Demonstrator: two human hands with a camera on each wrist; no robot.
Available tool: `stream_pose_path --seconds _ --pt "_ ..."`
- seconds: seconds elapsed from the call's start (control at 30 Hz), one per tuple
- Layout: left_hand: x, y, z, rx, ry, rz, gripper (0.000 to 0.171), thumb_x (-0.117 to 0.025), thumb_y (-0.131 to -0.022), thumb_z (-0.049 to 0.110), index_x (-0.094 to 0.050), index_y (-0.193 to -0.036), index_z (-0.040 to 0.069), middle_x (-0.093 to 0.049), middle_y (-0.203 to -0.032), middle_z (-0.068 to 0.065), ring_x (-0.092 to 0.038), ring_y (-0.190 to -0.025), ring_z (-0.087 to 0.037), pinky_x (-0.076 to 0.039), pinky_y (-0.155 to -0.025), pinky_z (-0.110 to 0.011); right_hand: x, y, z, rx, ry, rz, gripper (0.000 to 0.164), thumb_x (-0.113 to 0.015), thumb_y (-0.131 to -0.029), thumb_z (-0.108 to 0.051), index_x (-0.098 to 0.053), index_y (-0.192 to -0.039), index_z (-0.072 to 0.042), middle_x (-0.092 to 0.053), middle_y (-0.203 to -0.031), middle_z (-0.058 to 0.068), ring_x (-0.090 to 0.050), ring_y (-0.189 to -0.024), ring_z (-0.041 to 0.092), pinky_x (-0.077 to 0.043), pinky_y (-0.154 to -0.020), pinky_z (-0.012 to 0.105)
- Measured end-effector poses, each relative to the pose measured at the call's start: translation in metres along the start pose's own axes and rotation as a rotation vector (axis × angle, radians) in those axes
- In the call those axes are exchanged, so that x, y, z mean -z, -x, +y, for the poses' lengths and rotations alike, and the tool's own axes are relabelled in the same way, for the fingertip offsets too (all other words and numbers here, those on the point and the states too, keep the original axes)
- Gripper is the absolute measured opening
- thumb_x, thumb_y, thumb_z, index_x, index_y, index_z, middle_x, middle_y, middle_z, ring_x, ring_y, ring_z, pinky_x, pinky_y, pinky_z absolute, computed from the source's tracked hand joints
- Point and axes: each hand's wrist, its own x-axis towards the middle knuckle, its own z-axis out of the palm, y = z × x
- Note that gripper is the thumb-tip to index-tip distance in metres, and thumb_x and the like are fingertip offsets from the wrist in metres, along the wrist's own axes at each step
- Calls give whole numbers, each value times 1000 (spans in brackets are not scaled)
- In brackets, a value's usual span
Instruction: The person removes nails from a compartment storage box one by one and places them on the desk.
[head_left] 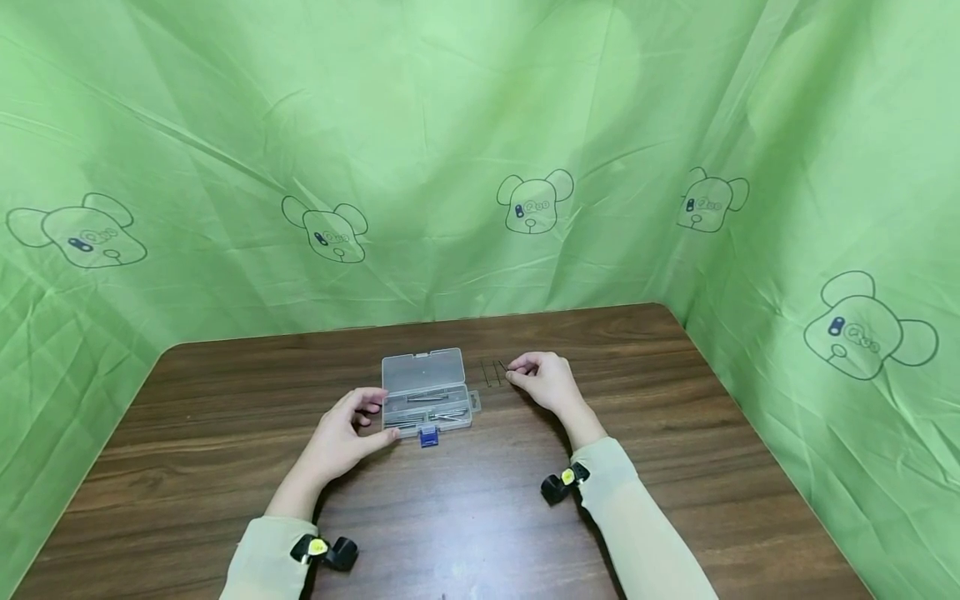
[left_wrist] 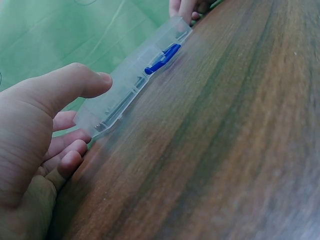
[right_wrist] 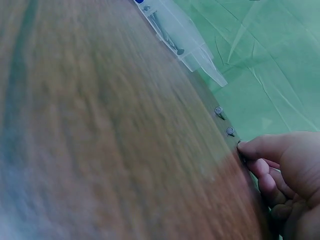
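Note:
An open clear plastic box (head_left: pixel 423 373) with a blue latch (head_left: pixel 428 437) lies on the table, its lid folded back. Several metal nails (head_left: pixel 427 397) rest in its compartments. My left hand (head_left: pixel 341 433) holds the box by its left end, thumb at the front corner and fingers at the side. To the right of the box, two nails (right_wrist: pixel 218 111) (right_wrist: pixel 230 131) lie side by side on the wood, their heads toward me. Beside them my right hand (head_left: pixel 546 382) pinches a third nail (head_left: pixel 503 365) between thumb and fingertips; most of it is hidden in the right wrist view.
The brown wooden table (head_left: pixel 465 517) reaches back to a green cloth (head_left: pixel 427 150) printed with bear-head outlines, which hangs along the back and both sides. A small hanging tab (head_left: pixel 475 401) sticks out from the box's right end. Black wrist cameras (head_left: pixel 555 489) sit on both sleeves.

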Motion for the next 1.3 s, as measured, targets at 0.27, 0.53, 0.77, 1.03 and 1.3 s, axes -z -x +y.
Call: stream_pose_path --seconds 0.27,0.53,0.77,1.03,1.3 --pt "1 0 2 25 17 -13 63 -97 -86 27 -67 -140 11 -73 -124 -5 -67 -111 -23 -55 -90 -33 3 -2 3 2 -32 -16 5 -88 -93 -20 -87 -97 -16 -77 -83 -7 -66 -70 8 -54 -71 30" --pt "0 0 2 16 15 -10 63 -97 -86 26 -68 -139 11 -73 -123 -5 -67 -110 -24 -55 -90 -34 3 -2 5 9 -34 -28 8 -88 -93 -22 -86 -99 -16 -77 -84 -7 -66 -70 8 -54 -71 30" --pt "0 0 2 18 19 -8 64 -98 -85 25 -68 -139 10 -73 -121 -5 -67 -110 -24 -55 -90 -34 3 -2 4 3 -17 -21 8 -88 -92 -21 -86 -98 -16 -77 -83 -7 -66 -70 8 -53 -70 30" --pt "1 -1 1 28 23 -8 64 -98 -85 27 -68 -139 12 -73 -122 -6 -66 -111 -24 -55 -91 -34 4 -1 -2 -4 9 2 7 -88 -92 -20 -86 -95 -14 -78 -81 -7 -68 -69 6 -57 -73 31" --pt "0 -1 2 30 21 -13 64 -97 -85 27 -68 -139 11 -73 -123 -6 -66 -111 -24 -55 -91 -35 4 -1 0 -6 -29 -5 12 -89 -91 -24 -86 -96 -13 -78 -83 -6 -69 -71 7 -56 -71 29"
